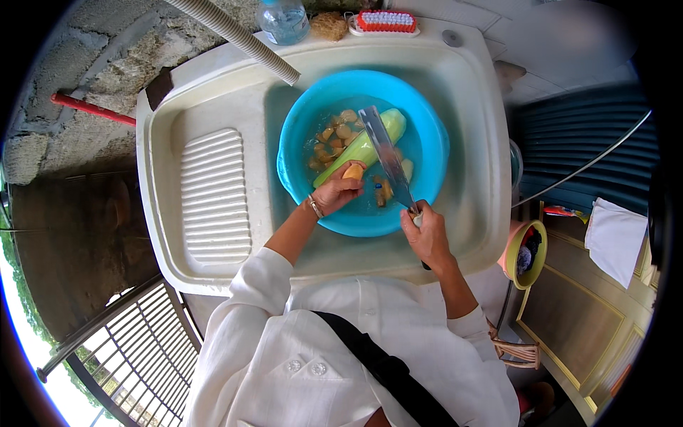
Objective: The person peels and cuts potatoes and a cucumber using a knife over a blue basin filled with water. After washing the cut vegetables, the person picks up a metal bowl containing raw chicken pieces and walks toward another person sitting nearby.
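1. Far left: a red bar (91, 108) is lying against the rough stone wall (85, 64), with a metal railing (121, 341) showing below it.
2. A white plastic wash sink (213, 107) is filling the middle of the view; its ribbed scrubbing board (215, 196) is sitting in the left half, well apart from both hands.
3. A grey corrugated hose (238, 35) is running down from the top edge and ending just above the blue basin (299, 135), which is standing in the sink's right half and holding water.
4. The left hand (336, 193) is reaching over the basin's near rim, fingers curled and pinching an orange-yellow vegetable piece (353, 171) just above the water.
5. A long pale green gourd (363, 146) is floating in the basin, its long axis running from lower left to upper right, away from the person; its near end is lying just beside the left hand, which is the closer of the two.
6. Small cut chunks (334, 139) are floating around the gourd.
7. The right hand (427, 238) is wrapped tight around the handle of a large knife (386, 153); the blade is pointing up and away, crossing over the gourd's far half.
8. Top edge: a clear bottle (283, 20) and a red-backed scrub brush (384, 23) are resting on the sink's back ledge.
9. Far right: a white cloth (615, 238) and a yellow-green bowl (518, 250).
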Motion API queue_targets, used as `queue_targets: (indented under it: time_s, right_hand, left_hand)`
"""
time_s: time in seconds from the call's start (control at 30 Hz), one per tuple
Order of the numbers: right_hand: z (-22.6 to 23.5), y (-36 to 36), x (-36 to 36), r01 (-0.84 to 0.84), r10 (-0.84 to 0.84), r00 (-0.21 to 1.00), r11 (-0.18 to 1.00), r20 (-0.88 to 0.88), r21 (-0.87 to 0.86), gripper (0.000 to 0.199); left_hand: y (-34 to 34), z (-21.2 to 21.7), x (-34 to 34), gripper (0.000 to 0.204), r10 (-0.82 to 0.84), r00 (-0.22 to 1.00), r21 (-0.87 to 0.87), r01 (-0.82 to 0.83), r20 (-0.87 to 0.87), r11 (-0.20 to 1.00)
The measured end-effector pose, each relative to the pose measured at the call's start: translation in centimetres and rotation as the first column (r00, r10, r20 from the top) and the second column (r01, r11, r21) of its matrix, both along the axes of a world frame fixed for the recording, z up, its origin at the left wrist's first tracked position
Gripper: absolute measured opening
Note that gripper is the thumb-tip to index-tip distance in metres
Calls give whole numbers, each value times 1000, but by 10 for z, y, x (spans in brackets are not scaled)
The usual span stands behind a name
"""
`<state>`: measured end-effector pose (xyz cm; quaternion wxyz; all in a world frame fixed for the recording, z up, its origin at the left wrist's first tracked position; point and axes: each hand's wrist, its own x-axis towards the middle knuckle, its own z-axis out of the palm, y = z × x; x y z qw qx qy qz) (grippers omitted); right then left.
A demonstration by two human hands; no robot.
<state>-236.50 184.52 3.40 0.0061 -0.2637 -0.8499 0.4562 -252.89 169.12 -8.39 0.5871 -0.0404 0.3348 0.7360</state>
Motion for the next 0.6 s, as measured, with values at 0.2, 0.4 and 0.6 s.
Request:
queue_targets:
  time_s: [0.2,0.4,0.6]
  right_hand:
    - [-9,-29,5,-152,150,988,988,38,29,22]
    - [22,-33,-3,-135,133,991,989,-33,-61,23]
    - [-7,-35,6,-239,242,970,950,9,201,23]
  left_hand:
    - [-13,42,-10,50,77,993,127,-65,-90,990]
    - [-25,39,-24,49,56,989,153,-35,-136,988]
    - [-18,45,-21,48,107,969,177,-68,-222,982]
